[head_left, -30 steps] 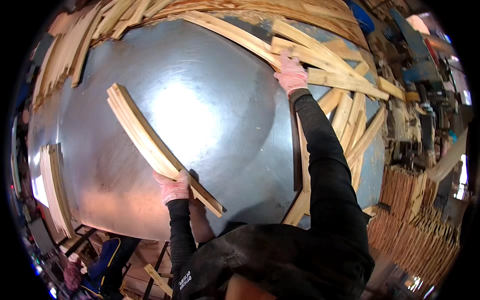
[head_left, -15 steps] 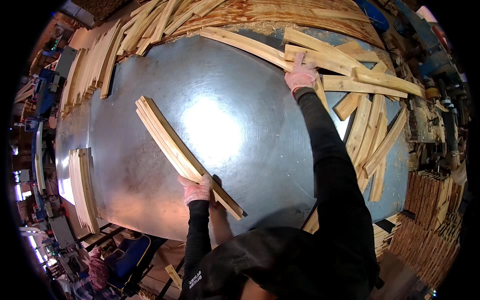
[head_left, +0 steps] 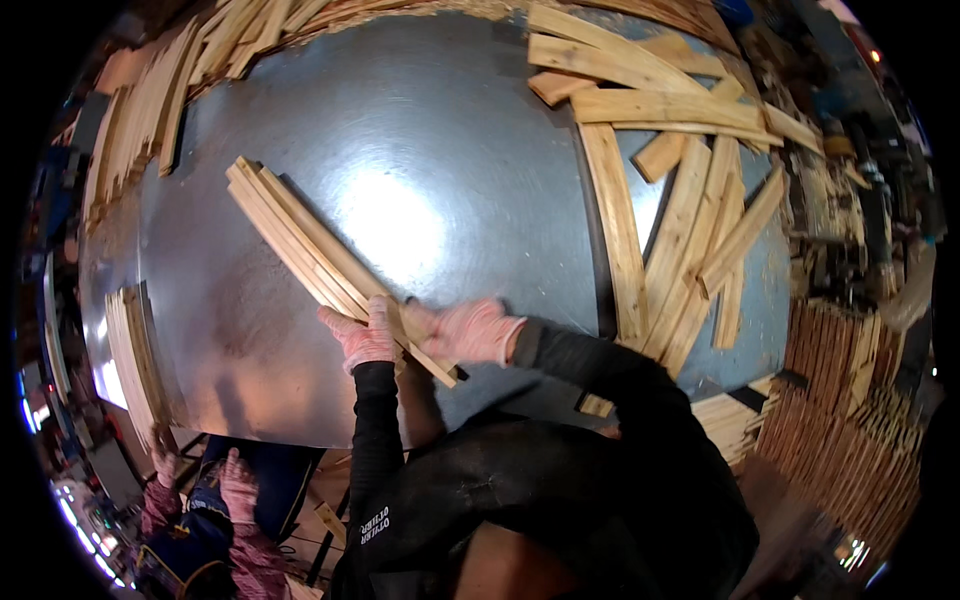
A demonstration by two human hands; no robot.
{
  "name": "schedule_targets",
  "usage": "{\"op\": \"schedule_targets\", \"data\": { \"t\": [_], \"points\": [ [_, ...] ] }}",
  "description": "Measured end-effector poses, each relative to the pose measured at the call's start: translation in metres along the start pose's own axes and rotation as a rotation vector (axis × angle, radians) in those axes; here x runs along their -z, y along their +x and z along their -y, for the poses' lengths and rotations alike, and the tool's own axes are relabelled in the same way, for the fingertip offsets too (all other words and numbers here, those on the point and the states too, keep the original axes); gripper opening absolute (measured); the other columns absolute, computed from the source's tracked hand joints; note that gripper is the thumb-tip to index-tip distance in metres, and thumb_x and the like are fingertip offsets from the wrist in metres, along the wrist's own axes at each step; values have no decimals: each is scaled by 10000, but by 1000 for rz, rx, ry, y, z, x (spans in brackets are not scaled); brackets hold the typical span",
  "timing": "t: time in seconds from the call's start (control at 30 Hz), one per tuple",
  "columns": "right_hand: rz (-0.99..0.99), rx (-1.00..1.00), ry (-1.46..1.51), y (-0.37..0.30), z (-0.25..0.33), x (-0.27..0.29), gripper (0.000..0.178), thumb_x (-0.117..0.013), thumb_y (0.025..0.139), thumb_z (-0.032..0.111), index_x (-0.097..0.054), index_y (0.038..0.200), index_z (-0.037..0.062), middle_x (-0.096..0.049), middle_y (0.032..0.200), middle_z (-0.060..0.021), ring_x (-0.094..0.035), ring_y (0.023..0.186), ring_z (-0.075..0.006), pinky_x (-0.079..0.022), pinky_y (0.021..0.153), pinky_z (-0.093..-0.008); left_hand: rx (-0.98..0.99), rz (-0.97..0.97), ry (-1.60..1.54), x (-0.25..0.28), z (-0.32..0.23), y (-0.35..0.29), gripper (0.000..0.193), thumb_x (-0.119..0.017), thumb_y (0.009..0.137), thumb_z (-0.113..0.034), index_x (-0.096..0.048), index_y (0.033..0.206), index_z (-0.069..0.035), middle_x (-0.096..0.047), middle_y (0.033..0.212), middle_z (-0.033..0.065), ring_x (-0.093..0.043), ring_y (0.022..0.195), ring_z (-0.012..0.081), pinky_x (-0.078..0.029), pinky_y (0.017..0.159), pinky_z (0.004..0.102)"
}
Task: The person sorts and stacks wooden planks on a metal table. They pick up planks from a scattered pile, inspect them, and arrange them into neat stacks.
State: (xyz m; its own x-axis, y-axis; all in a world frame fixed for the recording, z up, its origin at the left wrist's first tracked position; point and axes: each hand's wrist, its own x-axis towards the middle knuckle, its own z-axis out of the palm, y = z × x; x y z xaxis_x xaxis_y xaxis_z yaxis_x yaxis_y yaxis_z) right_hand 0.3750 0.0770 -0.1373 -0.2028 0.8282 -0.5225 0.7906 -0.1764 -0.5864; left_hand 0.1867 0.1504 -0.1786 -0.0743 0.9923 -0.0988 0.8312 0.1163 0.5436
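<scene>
Your left hand is grasping the wooden bundle by its near end, the strips slanting across the table toward its near edge. Your right hand is no longer reaching into the loose pile at the table's right edge; it's now blurring beside the bundle's near end. Can't tell whether it's gripping. The slanting strip left of the pile is no longer lying there. A co-worker's hand is now showing off the near-left corner. Your right fingertips are smearing out.
</scene>
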Motion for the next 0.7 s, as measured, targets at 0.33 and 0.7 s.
{"op": "schedule_targets", "data": {
  "t": [0.33, 0.7],
  "points": [
    [-765, -956, 76, -81, -186, 56, 621, -670, 805, 357, -428, 1288, 50, -583, 1197, -247, -586, 1119, -402, -485, 914, -487, 97, 80, 244, 60, 35, 11, 1086, -863, 648, -215, -222, 1516, -86, -497, 1339, 251, -535, 1206, 348, -440, 1022, 432],
    [-1280, -933, -109, -72, -149, 10, 920, -569, 853, 579, -285, 1482, -29, -302, 1533, -256, -337, 1383, -439, -288, 1123, -533, -775, -148, 316, 38, -31, -34, 973, -802, 731, -425, -348, 1449, 50, -426, 1417, 305, -437, 1297, 436, -364, 1096, 480]
  ]
}}
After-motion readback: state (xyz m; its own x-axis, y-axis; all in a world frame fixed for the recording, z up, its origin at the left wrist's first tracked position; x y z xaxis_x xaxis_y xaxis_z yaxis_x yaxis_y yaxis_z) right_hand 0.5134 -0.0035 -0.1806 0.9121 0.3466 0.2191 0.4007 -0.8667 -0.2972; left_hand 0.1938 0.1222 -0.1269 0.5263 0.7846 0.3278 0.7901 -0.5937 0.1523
